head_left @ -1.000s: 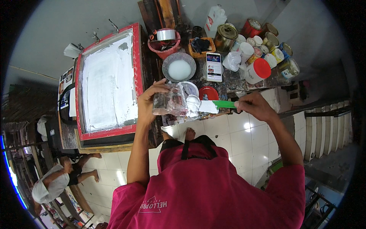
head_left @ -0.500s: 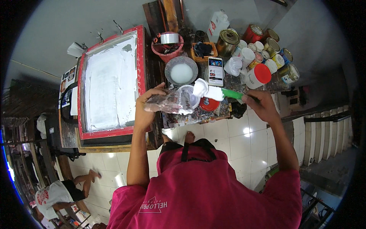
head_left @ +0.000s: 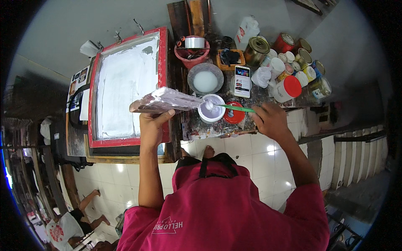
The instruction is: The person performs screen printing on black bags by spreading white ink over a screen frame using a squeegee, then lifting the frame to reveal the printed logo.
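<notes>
My left hand [head_left: 151, 127] is closed around a wooden squeegee [head_left: 167, 101] smeared with white ink. Its right end reaches the rim of a white tub [head_left: 208, 119] of pale ink. From the other side, my right hand [head_left: 270, 120] grips the handle of a green spatula [head_left: 239, 108]. The spatula's white-coated tip is over the tub's mouth, close to the squeegee's end; whether they touch I cannot tell. A red lid [head_left: 235, 117] with white smears lies beside the tub. Left of my hands, a red-framed printing screen [head_left: 164, 58] has white ink spread on its mesh.
Behind the tub stand a grey bowl [head_left: 191, 81] of whitish liquid, a red bucket [head_left: 192, 61] and a phone [head_left: 242, 81]. Several cans and a red-capped jar [head_left: 284, 93] crowd the table's right side. Another person [head_left: 63, 229] is at the lower left.
The spatula, raised and heaped with white ink before, has come down into the tub's mouth and turned edge-on. My left hand has tilted the squeegee, its left end now higher. The view has shifted slightly.
</notes>
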Demonstrator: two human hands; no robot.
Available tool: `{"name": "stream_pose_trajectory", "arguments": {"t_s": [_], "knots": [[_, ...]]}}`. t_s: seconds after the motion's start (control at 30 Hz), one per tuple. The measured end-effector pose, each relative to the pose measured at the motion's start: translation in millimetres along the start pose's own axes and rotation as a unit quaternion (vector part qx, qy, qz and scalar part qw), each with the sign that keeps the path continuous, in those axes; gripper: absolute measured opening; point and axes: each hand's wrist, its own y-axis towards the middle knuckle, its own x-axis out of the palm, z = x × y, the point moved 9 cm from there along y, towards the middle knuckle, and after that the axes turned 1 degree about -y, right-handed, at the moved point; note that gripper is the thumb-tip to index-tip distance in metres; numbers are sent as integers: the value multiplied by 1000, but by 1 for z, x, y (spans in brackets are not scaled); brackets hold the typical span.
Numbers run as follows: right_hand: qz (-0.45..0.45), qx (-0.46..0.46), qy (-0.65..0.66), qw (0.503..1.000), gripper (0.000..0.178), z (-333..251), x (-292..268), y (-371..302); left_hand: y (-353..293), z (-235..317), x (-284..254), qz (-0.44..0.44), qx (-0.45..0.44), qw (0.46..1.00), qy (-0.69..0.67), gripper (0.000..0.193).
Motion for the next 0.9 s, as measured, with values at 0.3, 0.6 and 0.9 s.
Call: {"name": "stream_pose_trajectory", "arguments": {"t_s": [0.3, 0.6, 0.9], "knots": [[-138, -64, -85, 985, 25, -44, 19, 49, -13, 25, -14, 46, 27, 997, -64, 39], [-235, -37, -57, 970, 33, -60, 17, 113, -27, 143, -108, 165, 170, 971, 13, 43], [221, -261, 170, 924, 29, -264, -104, 250, -5, 234, -117, 105, 255, 737, 617, 30]]}}
